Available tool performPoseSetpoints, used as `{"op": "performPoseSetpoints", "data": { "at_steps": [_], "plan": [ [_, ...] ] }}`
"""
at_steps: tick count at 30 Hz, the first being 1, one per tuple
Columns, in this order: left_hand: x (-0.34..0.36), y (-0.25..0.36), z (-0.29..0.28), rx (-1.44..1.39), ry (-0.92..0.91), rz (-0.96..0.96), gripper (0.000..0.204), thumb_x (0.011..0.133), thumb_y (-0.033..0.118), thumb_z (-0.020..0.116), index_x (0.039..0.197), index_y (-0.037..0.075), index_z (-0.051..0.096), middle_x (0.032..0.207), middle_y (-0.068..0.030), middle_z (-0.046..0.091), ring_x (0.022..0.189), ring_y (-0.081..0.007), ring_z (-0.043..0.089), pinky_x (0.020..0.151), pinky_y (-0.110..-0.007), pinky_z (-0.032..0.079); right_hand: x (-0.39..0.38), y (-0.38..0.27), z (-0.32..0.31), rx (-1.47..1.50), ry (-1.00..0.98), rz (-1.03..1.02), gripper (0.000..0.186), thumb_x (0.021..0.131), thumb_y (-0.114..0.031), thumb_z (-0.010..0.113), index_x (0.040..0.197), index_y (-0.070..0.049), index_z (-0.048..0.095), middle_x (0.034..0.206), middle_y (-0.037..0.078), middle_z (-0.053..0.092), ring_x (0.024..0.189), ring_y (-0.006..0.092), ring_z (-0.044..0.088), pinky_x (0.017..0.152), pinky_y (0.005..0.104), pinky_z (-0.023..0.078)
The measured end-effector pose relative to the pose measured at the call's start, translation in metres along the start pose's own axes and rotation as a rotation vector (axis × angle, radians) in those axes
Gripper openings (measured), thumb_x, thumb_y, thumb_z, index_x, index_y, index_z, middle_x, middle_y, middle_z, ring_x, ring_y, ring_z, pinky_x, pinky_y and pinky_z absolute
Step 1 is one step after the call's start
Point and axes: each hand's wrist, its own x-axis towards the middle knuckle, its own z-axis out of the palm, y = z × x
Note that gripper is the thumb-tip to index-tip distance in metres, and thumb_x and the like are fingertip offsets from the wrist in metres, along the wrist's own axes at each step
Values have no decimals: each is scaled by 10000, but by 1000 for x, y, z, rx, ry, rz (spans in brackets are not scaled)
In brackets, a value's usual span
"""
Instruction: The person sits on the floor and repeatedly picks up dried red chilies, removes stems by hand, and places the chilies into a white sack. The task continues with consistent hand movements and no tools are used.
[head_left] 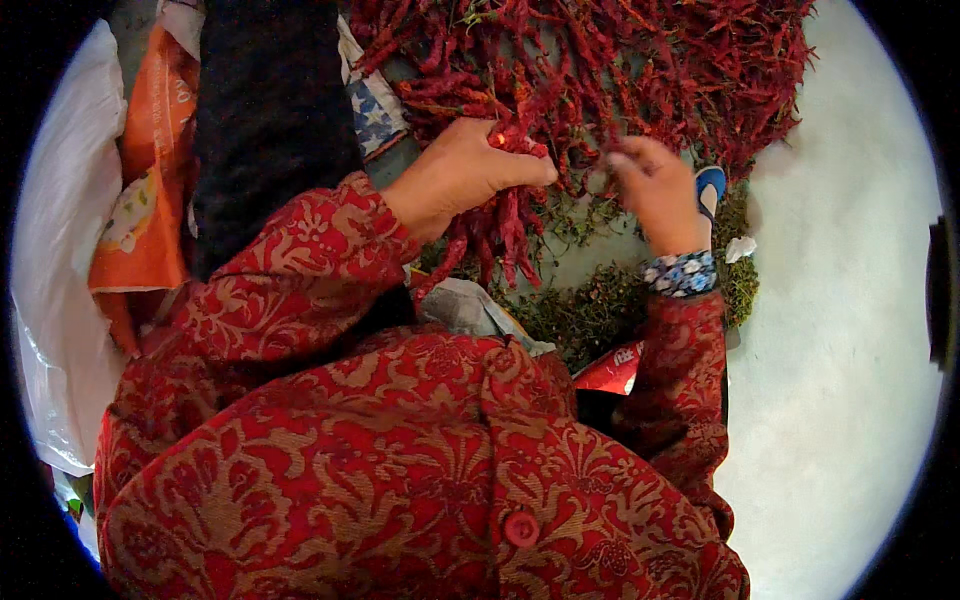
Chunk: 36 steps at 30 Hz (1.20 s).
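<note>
My left hand (450,175) is closed round a bunch of dried red chili peppers (512,240). Several of them hang below the fist, and the tips of others poke out by the thumb. To its right, my right hand (655,190) is curled with thumb and fingers drawn together in a pinch. Its fingertips are slightly blurred, and whatever they may hold cannot be made out. Beyond both hands spreads a large heap of dried red chili peppers (690,70).
Green-brown stems (590,305) lie scattered on the pale floor (830,300) below the hands. A blue and white shoe (710,185) shows by my right wrist. On the left are my black trouser leg (270,120), an orange printed bag (150,200) and a white sack (65,220).
</note>
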Motion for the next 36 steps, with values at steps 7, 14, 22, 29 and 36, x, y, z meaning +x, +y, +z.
{"op": "performPoseSetpoints", "data": {
  "at_steps": [7,14,22,29,36],
  "plan": [
    [1,-7,-1,-93,-141,27,233,746,166,667,910,13,606,826,-29,611,741,-98,569,692,-242,449,-42,-20,50,604,-272,293,137,848,-152,564,922,-39,589,646,-15,537,474,52,417,433,203,307],
    [-3,-5,-3,-27,-64,6,216,738,178,677,877,28,604,786,-17,602,696,-93,555,636,-257,453,-58,-9,68,773,-359,387,182,856,-209,580,895,-33,594,648,-4,539,494,76,453,452,224,349],
    [-1,-4,-1,-65,16,52,250,741,174,683,927,35,592,814,-7,602,708,-96,554,637,-262,451,-63,-11,66,797,-242,413,181,845,-194,597,892,-19,599,640,15,567,484,70,452,446,218,343],
    [2,-7,-2,-22,61,55,228,740,154,686,926,49,606,847,-6,613,766,-97,562,707,-263,451,-64,-12,63,547,-276,350,222,865,-237,573,781,-34,603,590,0,529,484,60,431,442,222,323],
    [7,-11,-2,-96,93,96,214,757,154,668,936,50,610,868,-8,622,775,-100,570,713,-270,454,-61,6,66,489,-281,146,234,893,-231,523,782,-38,593,610,-18,509,539,63,438,475,224,332]
  ]
}}
